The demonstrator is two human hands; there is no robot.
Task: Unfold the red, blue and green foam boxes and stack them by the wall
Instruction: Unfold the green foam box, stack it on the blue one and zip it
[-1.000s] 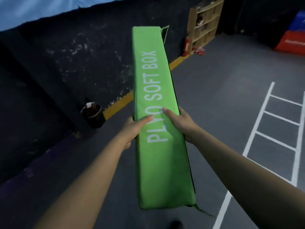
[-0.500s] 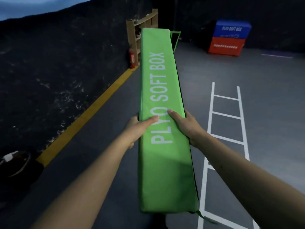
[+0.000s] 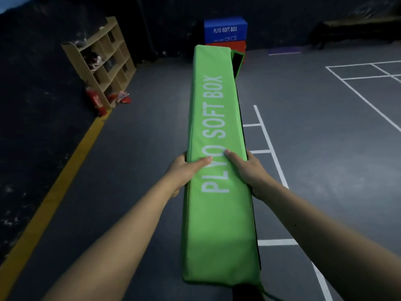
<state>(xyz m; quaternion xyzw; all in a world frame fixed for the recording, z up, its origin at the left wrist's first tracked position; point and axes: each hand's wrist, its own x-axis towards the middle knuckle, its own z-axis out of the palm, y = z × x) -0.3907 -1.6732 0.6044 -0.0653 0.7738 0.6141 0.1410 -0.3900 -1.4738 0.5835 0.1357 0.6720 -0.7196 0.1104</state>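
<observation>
Two hands carry the folded green foam box (image 3: 219, 161) lengthwise down the hall — we hold it level and pointing ahead, its white lettering facing up. Our left hand (image 3: 184, 170) clamps the near-left edge, thumb laid across the top, the other fingers hidden beneath; our right hand (image 3: 249, 170) mirrors it on the right edge, so each grip is closed on the box near its middle, which we judge keeps the long panel balanced. Straight ahead, well apart from us, the blue foam box (image 3: 225, 30) sits unfolded on top of the red foam box (image 3: 230, 45), both against the dark far wall (image 3: 282, 18). The green one looks to be the last of the three — not yet unfolded, not yet stacked. A wooden shelf (image 3: 104, 59) stands by the left wall, a red extinguisher (image 3: 97, 103) on the floor (image 3: 152, 127) at its foot, beside a yellow line (image 3: 65, 170).
</observation>
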